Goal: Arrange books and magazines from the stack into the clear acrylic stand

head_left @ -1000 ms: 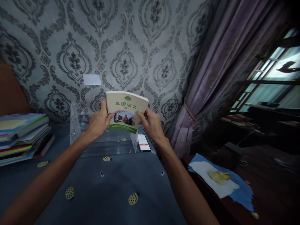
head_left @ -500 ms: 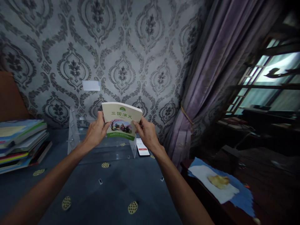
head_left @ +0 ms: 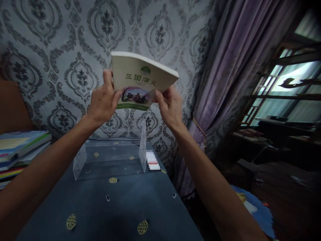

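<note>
Both hands hold up a paperback book (head_left: 136, 78) in front of the wall, its cream and green cover with Chinese characters and a picture facing me. My left hand (head_left: 101, 98) grips the left edge, thumb on the cover. At the right edge my right hand (head_left: 170, 103) has its thumb pressed on the cover, the other fingers behind the book. The book is tilted, its right side lower. Below it, on the dark blue tablecloth (head_left: 92, 207), stands a clear acrylic rack (head_left: 142, 150) with side panels.
A stack of books (head_left: 22, 147) lies at the left. Beside the rack's right panel is a phone (head_left: 152, 160), pixelated. A purple curtain (head_left: 225, 67) hangs at the right, with a blue cloth (head_left: 263, 207) on a lower surface beyond my right forearm.
Both hands have raised the book and brought it closer, so it appears larger. It leans more to the right, and the rack below shows more fully.
</note>
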A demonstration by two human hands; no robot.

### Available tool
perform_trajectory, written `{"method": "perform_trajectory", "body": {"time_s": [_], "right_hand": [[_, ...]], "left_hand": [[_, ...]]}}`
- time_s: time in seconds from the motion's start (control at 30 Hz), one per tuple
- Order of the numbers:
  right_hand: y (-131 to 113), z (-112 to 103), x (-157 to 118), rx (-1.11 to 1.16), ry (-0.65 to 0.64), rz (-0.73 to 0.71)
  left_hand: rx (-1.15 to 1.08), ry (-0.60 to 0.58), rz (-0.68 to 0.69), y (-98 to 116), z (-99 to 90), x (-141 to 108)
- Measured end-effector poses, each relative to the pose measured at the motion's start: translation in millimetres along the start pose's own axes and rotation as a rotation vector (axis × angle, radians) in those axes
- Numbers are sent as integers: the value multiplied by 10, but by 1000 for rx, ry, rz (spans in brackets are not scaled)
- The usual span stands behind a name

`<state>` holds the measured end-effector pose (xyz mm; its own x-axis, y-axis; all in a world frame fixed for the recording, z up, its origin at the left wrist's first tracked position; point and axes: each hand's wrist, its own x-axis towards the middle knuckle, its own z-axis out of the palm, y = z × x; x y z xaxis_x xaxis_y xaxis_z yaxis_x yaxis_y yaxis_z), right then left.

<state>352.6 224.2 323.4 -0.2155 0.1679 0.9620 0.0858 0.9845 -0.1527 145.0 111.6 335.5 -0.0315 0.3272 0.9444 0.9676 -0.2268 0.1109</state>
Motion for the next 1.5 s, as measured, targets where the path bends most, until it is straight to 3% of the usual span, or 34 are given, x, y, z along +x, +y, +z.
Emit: {"method": "perform_trajectory", "body": {"time_s": [0.27, 0.6, 1.03, 1.5], "right_hand": [[520, 256, -67, 201, -90, 156], [818, 324, -159, 266, -115, 251], [912, 360, -149, 198, -95, 232], [906, 403, -89, 138, -90, 194]], "left_hand": [[221, -166, -91, -199, 312, -159], [269, -270, -117, -179, 421, -150], [108, -206, -74, -396, 634, -108], [101, -182, -43, -491, 603, -97]]}}
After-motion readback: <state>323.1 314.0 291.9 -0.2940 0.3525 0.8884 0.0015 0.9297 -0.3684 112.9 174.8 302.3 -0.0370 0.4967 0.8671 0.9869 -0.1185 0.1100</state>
